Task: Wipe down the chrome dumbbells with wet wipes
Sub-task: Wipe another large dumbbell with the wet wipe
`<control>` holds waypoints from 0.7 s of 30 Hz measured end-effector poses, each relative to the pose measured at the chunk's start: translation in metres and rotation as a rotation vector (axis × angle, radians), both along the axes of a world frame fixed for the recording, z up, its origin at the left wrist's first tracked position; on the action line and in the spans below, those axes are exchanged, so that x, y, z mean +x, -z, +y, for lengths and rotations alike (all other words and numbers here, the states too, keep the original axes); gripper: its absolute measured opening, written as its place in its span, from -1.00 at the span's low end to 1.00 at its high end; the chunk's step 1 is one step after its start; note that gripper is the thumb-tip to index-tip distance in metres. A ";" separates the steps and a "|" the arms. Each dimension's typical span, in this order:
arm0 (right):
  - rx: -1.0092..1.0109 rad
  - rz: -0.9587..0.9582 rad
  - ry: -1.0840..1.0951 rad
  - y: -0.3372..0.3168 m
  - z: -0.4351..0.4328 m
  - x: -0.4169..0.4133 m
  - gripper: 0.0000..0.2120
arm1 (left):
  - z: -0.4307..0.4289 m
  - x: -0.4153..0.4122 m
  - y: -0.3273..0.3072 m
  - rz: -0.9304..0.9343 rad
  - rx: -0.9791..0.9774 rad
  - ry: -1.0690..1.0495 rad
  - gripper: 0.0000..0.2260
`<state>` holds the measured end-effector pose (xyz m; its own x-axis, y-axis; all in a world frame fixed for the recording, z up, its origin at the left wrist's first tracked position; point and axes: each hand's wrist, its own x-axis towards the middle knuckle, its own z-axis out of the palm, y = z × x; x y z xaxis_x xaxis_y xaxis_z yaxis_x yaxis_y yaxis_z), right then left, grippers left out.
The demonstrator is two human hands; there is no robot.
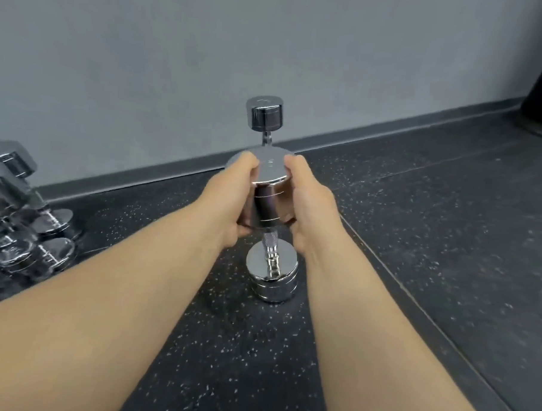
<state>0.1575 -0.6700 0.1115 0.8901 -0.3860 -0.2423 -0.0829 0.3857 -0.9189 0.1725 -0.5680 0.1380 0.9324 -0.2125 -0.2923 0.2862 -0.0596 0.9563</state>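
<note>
Your left hand (232, 200) and right hand (310, 207) curl around the top head of the chrome dumbbell (268, 202) at frame centre, one on each side. It stands upright on the speckled floor (417, 242), with a second dumbbell (265, 113) just behind it.

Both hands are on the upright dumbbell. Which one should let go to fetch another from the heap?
Probably left. The left hand is on the side of the heap, at the frame's left edge; the right hand would have to cross the upright dumbbell both grip.
</note>
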 end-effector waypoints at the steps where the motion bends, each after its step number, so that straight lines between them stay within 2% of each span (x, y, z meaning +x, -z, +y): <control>1: -0.039 0.016 -0.012 -0.001 0.003 0.003 -0.65 | 0.005 0.005 -0.001 0.034 -0.018 -0.011 -0.84; 2: -0.069 0.021 -0.029 -0.001 0.008 0.005 -0.65 | 0.013 0.008 0.001 0.068 -0.041 -0.014 -0.86; 5: -0.131 0.027 -0.085 -0.003 0.015 0.004 -0.71 | 0.033 0.010 0.009 0.142 -0.101 0.046 -0.74; 9: -0.327 0.104 -0.187 -0.013 0.020 -0.013 -0.73 | 0.045 -0.006 0.020 0.157 -0.255 0.041 -0.79; 13: -0.492 0.155 -0.334 -0.021 0.047 -0.039 -0.73 | 0.073 -0.036 0.034 0.209 -0.440 -0.057 -0.75; 16: -0.502 0.195 -0.450 -0.018 0.080 -0.060 -0.58 | 0.104 -0.061 0.044 0.285 -0.623 -0.137 -0.63; 17: -0.518 0.211 -0.479 -0.014 0.095 -0.068 -0.59 | 0.118 -0.071 0.052 0.298 -0.678 -0.183 -0.61; 19: -0.655 0.207 -0.524 -0.001 0.128 -0.078 -0.70 | 0.146 -0.088 0.076 0.337 -0.765 -0.279 -0.57; 21: -0.810 0.199 -0.563 0.011 0.145 -0.082 -0.68 | 0.156 -0.100 0.096 0.390 -0.834 -0.356 -0.55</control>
